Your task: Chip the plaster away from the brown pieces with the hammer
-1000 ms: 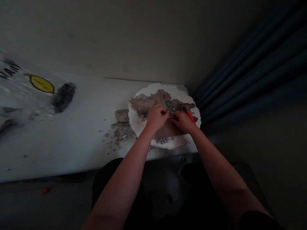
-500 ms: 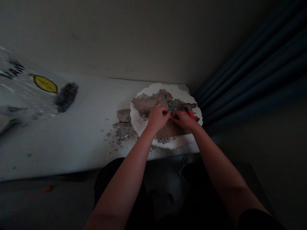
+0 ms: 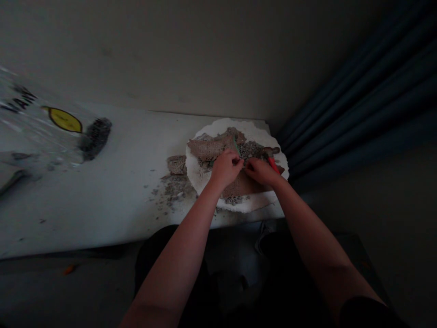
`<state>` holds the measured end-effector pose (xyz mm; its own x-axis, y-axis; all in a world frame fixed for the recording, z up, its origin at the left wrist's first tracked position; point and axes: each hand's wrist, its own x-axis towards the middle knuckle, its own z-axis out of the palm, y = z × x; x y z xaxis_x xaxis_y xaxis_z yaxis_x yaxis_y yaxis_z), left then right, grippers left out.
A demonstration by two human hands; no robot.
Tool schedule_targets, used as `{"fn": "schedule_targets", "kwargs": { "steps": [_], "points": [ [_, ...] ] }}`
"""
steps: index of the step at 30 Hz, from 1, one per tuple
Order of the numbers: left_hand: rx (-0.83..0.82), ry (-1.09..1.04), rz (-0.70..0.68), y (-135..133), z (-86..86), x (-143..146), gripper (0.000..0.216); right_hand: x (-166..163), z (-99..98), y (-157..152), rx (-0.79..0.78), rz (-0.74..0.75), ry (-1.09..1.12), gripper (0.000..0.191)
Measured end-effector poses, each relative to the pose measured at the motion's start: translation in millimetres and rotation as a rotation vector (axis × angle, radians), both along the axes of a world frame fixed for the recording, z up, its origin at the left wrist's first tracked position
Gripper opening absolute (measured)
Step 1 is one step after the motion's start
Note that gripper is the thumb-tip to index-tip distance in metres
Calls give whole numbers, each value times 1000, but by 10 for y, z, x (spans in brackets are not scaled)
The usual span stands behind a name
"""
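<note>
On the round, ragged-edged white board [image 3: 195,175] lie brown textured pieces and grey crumbs. My left hand [image 3: 226,167] is over its middle, thumb and fingertips pinched together. Close on its right, my right hand [image 3: 260,171] is also closed, fingers bent toward the left one. Whatever sits in either pinch is too small and dark to make out. A brown textured sheet [image 3: 210,148] lies behind my left hand, with a thin green strip [image 3: 236,145] beside it. Another brown piece [image 3: 235,187] is below my hands. A red-handled tool [image 3: 272,164] rests by my right hand, partly hidden.
Left of the board, a brown block [image 3: 176,164] and scattered grey crumbs [image 3: 175,187] lie on the white table [image 3: 126,191]. A clear plastic bag [image 3: 44,127] with dark grey material is at the far left. A wall stands behind; a dark blue curtain [image 3: 358,91] hangs at right.
My hands stay nearly in place above the board, with only a slight shift of the fingers. The things on the board look the same.
</note>
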<state>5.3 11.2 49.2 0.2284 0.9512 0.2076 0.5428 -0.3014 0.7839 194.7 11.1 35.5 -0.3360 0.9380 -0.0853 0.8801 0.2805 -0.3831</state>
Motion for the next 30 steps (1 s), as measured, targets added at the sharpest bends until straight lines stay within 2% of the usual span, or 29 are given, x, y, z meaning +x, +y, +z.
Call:
{"fn": "schedule_targets", "kwargs": {
  "steps": [7,14,17,20,24,28,30],
  "points": [
    [0,3,0,-5,4,-6,16,-24,78,-125,76,44,33,5],
    [18,-8,-3,1,8,-6,17,-118,91,-269,160,39,-175,21],
    [20,0,1,1,8,-7,17,-140,83,-256,166,17,-188,23],
    [21,10,1,-3,16,-8,18,-125,103,-237,182,-27,-93,18],
    [20,11,-1,-8,31,-13,18,-53,160,-234,208,-3,75,10],
    [27,29,-5,-9,27,-11,19,4,173,-229,246,-123,233,9],
    [37,42,-23,-14,16,-5,18,0,160,-222,179,-170,376,10]
  ]
}}
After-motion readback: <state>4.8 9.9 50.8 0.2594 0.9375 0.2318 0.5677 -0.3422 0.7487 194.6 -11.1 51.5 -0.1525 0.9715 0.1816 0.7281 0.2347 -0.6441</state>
